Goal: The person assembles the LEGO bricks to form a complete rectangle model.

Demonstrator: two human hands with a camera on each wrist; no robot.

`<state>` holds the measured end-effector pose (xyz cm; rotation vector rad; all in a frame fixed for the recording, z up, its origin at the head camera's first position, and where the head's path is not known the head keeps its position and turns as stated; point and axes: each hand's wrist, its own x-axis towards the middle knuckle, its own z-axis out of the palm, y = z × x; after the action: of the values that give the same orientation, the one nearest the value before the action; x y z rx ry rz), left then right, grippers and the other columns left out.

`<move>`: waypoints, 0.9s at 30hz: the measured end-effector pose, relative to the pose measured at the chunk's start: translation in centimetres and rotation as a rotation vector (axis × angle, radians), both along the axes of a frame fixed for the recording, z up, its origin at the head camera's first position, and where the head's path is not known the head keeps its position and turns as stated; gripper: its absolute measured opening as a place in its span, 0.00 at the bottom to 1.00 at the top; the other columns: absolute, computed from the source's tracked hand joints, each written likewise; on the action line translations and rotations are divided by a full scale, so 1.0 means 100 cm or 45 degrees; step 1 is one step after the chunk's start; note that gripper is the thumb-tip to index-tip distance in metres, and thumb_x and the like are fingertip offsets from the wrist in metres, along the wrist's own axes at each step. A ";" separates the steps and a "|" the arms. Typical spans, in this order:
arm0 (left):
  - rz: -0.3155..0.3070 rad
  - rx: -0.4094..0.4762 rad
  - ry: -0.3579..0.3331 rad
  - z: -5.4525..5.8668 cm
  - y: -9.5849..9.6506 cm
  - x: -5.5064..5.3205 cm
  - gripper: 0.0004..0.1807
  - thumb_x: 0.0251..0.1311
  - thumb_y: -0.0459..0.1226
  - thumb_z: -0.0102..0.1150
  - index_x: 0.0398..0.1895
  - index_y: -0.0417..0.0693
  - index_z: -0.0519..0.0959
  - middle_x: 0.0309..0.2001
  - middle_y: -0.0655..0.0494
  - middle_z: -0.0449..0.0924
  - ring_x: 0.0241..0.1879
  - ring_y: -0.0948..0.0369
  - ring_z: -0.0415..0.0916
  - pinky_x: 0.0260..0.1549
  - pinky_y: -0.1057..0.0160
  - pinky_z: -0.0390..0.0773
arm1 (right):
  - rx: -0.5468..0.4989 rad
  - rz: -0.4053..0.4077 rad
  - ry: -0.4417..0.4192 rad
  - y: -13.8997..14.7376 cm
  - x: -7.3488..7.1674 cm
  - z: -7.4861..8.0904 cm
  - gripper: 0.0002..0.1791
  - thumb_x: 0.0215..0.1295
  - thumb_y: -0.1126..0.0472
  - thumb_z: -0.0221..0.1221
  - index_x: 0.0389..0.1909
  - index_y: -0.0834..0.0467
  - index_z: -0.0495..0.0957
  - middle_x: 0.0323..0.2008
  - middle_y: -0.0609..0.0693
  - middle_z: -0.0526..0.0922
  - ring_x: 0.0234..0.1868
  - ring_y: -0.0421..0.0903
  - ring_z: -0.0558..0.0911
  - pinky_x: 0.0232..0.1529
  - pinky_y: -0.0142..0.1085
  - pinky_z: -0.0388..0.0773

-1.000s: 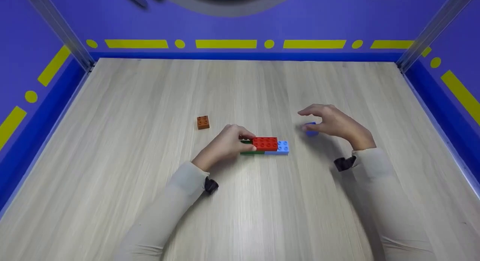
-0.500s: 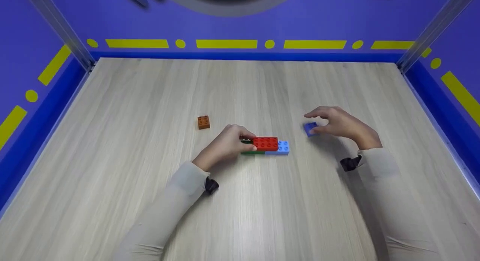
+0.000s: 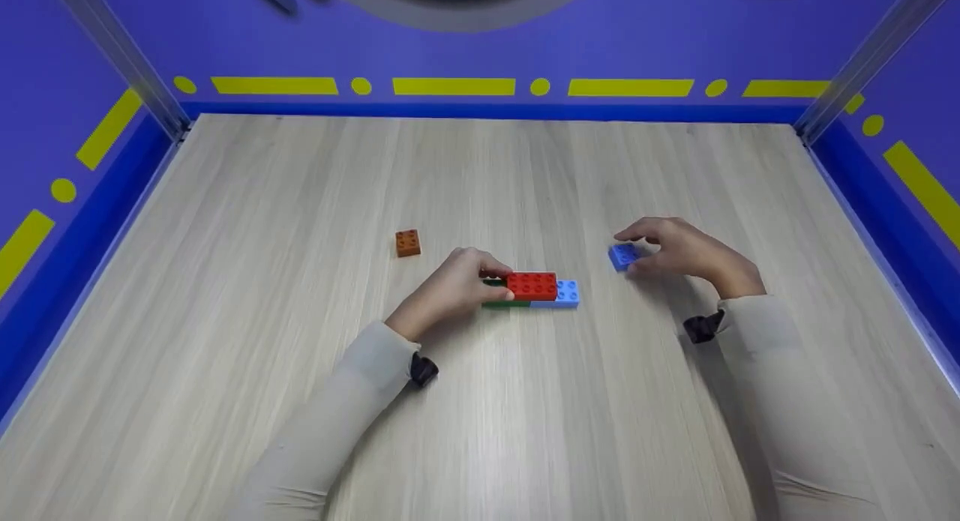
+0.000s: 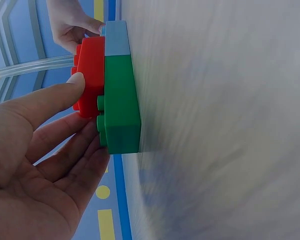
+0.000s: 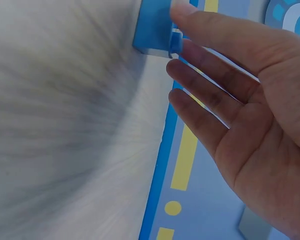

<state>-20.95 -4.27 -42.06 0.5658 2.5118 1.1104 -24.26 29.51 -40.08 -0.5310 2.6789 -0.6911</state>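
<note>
My left hand [image 3: 454,285] pinches a red toy building brick [image 3: 532,285] between thumb and fingers. The red brick sits on top of a green brick [image 4: 122,102] and a light blue brick [image 3: 568,293], which lie end to end on the table. The left fingers partly cover the green brick in the head view. To the right, my right hand [image 3: 686,255] has its thumb and index finger around a small blue brick [image 3: 622,257] on the table. In the right wrist view, the thumb overlaps the brick's upper part, and its other fingers stay spread apart.
A small orange-brown brick [image 3: 408,243] stands left of the joined bricks, beyond the left hand. The wood-look table [image 3: 480,431] is bounded by a purple-blue back wall [image 3: 480,56] with yellow marks, and by similar walls at both sides.
My right hand has shifted a little right and toward me, its thumb and index finger now closer about the blue brick, which shows more. The left hand and joined bricks stay put.
</note>
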 end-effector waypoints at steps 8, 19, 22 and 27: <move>0.018 -0.006 -0.030 0.000 0.001 -0.001 0.19 0.55 0.39 0.68 0.52 0.46 0.83 0.50 0.53 0.83 0.51 0.59 0.77 0.52 0.59 0.76 | 0.004 0.031 0.032 0.001 -0.003 -0.006 0.24 0.59 0.67 0.64 0.58 0.62 0.76 0.58 0.61 0.77 0.58 0.58 0.75 0.60 0.55 0.70; 0.021 -0.010 -0.037 0.000 0.001 -0.001 0.19 0.56 0.39 0.68 0.52 0.46 0.83 0.50 0.53 0.83 0.49 0.61 0.77 0.51 0.60 0.76 | -0.026 0.003 0.050 -0.002 -0.004 -0.010 0.21 0.60 0.66 0.63 0.56 0.62 0.78 0.55 0.60 0.78 0.57 0.57 0.76 0.59 0.54 0.71; 0.019 -0.003 -0.024 0.000 0.001 -0.001 0.19 0.55 0.38 0.68 0.51 0.45 0.83 0.49 0.53 0.83 0.47 0.61 0.77 0.49 0.61 0.77 | -0.032 0.008 0.071 -0.002 -0.004 -0.012 0.21 0.60 0.66 0.63 0.56 0.63 0.78 0.54 0.60 0.79 0.56 0.57 0.76 0.58 0.53 0.71; 0.020 0.008 -0.018 0.000 0.001 0.000 0.19 0.55 0.38 0.68 0.51 0.44 0.83 0.48 0.52 0.84 0.46 0.60 0.77 0.48 0.60 0.77 | -0.033 0.027 0.099 -0.003 -0.005 -0.014 0.20 0.59 0.67 0.63 0.54 0.64 0.79 0.53 0.60 0.79 0.55 0.56 0.77 0.57 0.52 0.73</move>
<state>-20.96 -4.19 -42.10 0.5394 2.5053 1.1247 -24.72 29.22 -41.51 -0.6038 2.7357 -0.7146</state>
